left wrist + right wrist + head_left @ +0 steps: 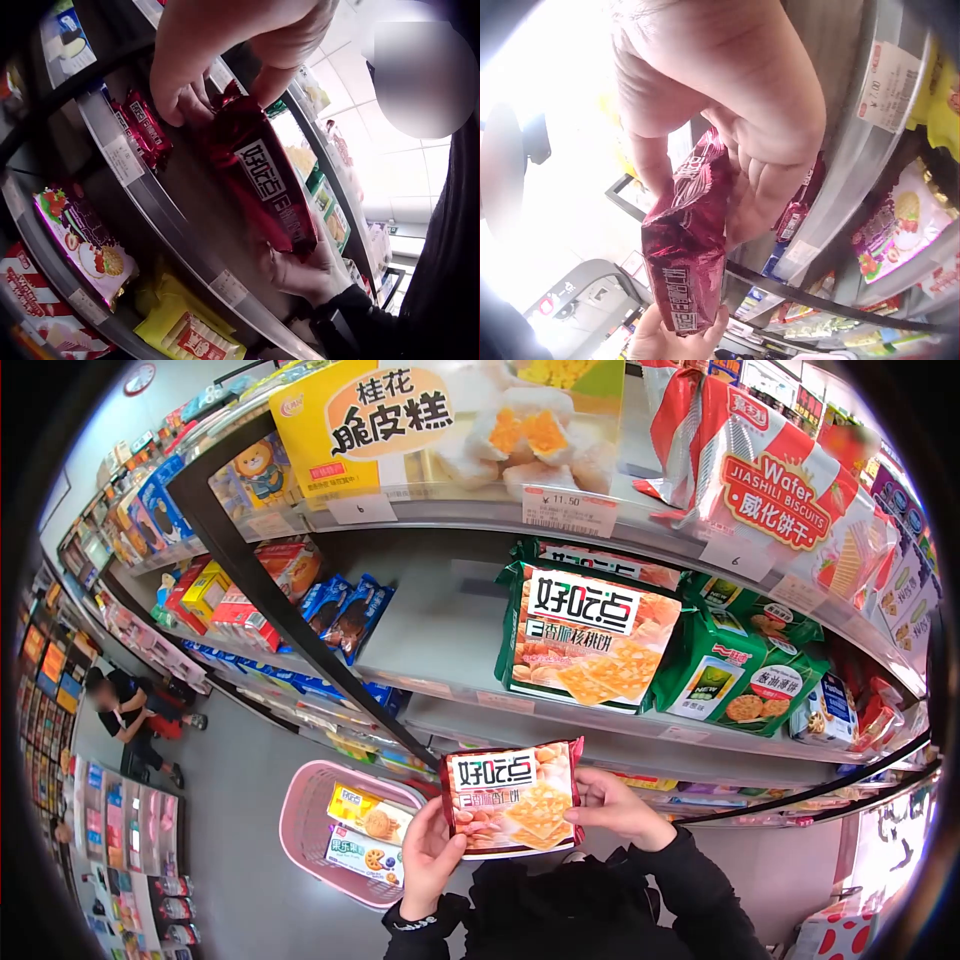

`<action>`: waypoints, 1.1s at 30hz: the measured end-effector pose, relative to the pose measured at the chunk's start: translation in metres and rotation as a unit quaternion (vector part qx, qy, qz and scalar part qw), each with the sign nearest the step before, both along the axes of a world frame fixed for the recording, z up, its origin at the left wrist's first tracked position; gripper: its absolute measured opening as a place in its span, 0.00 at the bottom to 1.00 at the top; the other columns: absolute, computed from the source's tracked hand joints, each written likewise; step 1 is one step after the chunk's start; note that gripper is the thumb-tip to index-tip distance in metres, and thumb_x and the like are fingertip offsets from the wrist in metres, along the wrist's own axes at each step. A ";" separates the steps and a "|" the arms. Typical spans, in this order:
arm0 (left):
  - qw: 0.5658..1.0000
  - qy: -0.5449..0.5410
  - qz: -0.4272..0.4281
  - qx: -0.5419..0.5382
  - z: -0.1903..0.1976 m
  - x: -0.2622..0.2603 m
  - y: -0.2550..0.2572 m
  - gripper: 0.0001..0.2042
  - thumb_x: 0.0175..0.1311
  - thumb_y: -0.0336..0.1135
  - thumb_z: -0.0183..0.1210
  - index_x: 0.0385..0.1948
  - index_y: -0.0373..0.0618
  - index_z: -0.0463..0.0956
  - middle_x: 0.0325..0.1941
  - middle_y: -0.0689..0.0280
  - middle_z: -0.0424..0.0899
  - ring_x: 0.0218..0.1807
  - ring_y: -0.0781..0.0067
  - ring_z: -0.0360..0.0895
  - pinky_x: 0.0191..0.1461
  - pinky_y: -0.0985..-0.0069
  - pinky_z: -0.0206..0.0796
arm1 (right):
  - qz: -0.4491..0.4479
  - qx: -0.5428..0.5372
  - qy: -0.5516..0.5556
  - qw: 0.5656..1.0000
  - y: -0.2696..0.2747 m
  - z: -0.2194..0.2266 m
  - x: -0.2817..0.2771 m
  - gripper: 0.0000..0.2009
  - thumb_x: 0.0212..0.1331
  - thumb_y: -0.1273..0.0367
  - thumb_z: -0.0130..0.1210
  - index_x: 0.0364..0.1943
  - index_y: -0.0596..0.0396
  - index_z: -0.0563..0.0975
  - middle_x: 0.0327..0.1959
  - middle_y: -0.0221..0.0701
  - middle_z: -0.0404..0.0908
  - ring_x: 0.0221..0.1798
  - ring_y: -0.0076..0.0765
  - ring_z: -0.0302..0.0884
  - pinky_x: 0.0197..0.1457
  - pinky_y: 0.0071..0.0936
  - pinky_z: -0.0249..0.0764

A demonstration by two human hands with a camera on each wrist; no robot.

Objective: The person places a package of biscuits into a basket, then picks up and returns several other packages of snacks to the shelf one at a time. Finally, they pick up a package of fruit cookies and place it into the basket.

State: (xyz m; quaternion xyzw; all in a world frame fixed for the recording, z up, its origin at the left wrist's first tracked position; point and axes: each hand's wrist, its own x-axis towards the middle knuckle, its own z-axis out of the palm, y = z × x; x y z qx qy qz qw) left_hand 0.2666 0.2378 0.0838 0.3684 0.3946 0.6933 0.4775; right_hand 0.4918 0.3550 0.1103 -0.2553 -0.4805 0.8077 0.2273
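Both hands hold a dark red packet of biscuits (512, 800) upright in front of the body, its printed face toward the head camera. The left hand (432, 857) grips the packet's left end, thumb over the front and fingers behind it. At the other end the right hand (622, 815) holds it the same way, thumb on the front edge. In the left wrist view the packet's shiny narrow side (262, 184) is seen between the two hands. Most of the right fingers are hidden behind the packet in the head view.
A pink basket (290, 830) with yellow and white biscuit packs stands on the floor at left. Ahead, a shelf (420, 650) bears green cracker packs (590, 640). A black frame bar (290, 610) slants across the shelves. Farther left, a person (140, 715) sits in the aisle.
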 end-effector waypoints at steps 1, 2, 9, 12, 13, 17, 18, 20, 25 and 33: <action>1.000 0.014 -0.006 0.002 0.001 -0.003 -0.003 0.27 0.52 0.18 0.53 0.56 0.35 0.55 0.57 0.54 0.63 0.58 0.63 0.62 0.60 0.69 0.56 | 0.009 -0.005 0.010 1.000 0.000 0.003 -0.001 0.24 0.51 0.76 0.55 0.54 0.62 0.62 0.51 0.32 0.70 0.53 0.23 0.66 0.56 0.21 0.63; 1.000 0.017 -0.004 0.007 0.003 -0.004 -0.006 0.27 0.52 0.18 0.53 0.56 0.35 0.55 0.57 0.54 0.63 0.58 0.63 0.62 0.60 0.69 0.56 | 0.016 -0.009 0.020 1.000 0.001 0.006 -0.001 0.25 0.51 0.76 0.55 0.54 0.62 0.61 0.51 0.33 0.69 0.53 0.23 0.66 0.56 0.21 0.63; 0.997 -0.071 -0.013 0.013 0.030 -0.008 -0.017 0.30 0.50 0.23 0.59 0.57 0.35 0.56 0.53 0.52 0.68 0.53 0.62 0.69 0.57 0.68 0.61 | 0.055 0.033 0.039 0.997 -0.010 0.036 -0.007 0.24 0.51 0.74 0.56 0.53 0.61 0.62 0.51 0.33 0.69 0.53 0.24 0.66 0.56 0.21 0.63; 0.994 -0.107 0.006 0.023 0.036 -0.013 -0.013 0.30 0.50 0.26 0.60 0.55 0.32 0.57 0.51 0.53 0.70 0.52 0.64 0.69 0.57 0.69 0.61 | 0.027 0.100 0.027 0.994 -0.013 0.036 -0.014 0.25 0.52 0.71 0.56 0.54 0.61 0.61 0.50 0.34 0.70 0.51 0.23 0.68 0.52 0.21 0.66; 0.993 -0.113 0.013 0.024 0.042 -0.013 -0.011 0.29 0.50 0.27 0.61 0.55 0.31 0.58 0.51 0.54 0.70 0.52 0.65 0.70 0.57 0.69 0.61 | 0.026 0.108 0.031 0.993 -0.014 0.039 -0.012 0.25 0.52 0.71 0.56 0.54 0.61 0.61 0.50 0.34 0.70 0.51 0.23 0.68 0.52 0.21 0.66; 0.992 -0.116 0.034 0.038 0.049 -0.024 -0.011 0.28 0.51 0.27 0.59 0.54 0.32 0.59 0.51 0.55 0.70 0.51 0.66 0.70 0.57 0.69 0.62 | -0.034 0.250 -0.043 0.967 -0.021 0.062 -0.008 0.27 0.52 0.68 0.57 0.55 0.58 0.59 0.51 0.39 0.69 0.48 0.26 0.71 0.46 0.21 0.69; 0.990 -0.124 0.036 0.057 0.052 -0.026 -0.008 0.26 0.52 0.28 0.58 0.53 0.34 0.60 0.50 0.56 0.71 0.51 0.65 0.71 0.55 0.67 0.63 | -0.065 0.294 -0.059 0.952 -0.024 0.069 -0.007 0.28 0.51 0.68 0.57 0.55 0.57 0.59 0.51 0.41 0.69 0.47 0.27 0.73 0.44 0.21 0.69; 0.989 -0.128 0.050 0.061 0.061 -0.032 -0.003 0.24 0.53 0.28 0.58 0.52 0.35 0.61 0.49 0.57 0.71 0.51 0.64 0.71 0.54 0.66 0.65 | -0.077 0.348 -0.071 0.932 -0.025 0.079 -0.005 0.29 0.50 0.66 0.58 0.57 0.52 0.59 0.53 0.43 0.66 0.50 0.36 0.72 0.45 0.25 0.70; 0.993 -0.080 0.063 0.062 0.091 -0.028 0.023 0.21 0.59 0.32 0.52 0.52 0.36 0.58 0.50 0.55 0.69 0.50 0.62 0.72 0.49 0.63 0.70 | -0.090 0.654 -0.095 0.745 -0.025 0.099 -0.014 0.29 0.50 0.65 0.55 0.59 0.46 0.59 0.55 0.45 0.63 0.53 0.48 0.65 0.50 0.36 0.67; 0.990 -0.135 -0.014 0.048 0.100 -0.029 0.054 0.18 0.61 0.34 0.49 0.50 0.38 0.60 0.50 0.57 0.70 0.47 0.62 0.73 0.48 0.66 0.69 | -0.164 0.727 -0.139 0.652 -0.012 0.111 -0.033 0.26 0.48 0.72 0.53 0.55 0.49 0.62 0.36 0.38 0.71 0.39 0.46 0.70 0.41 0.36 0.68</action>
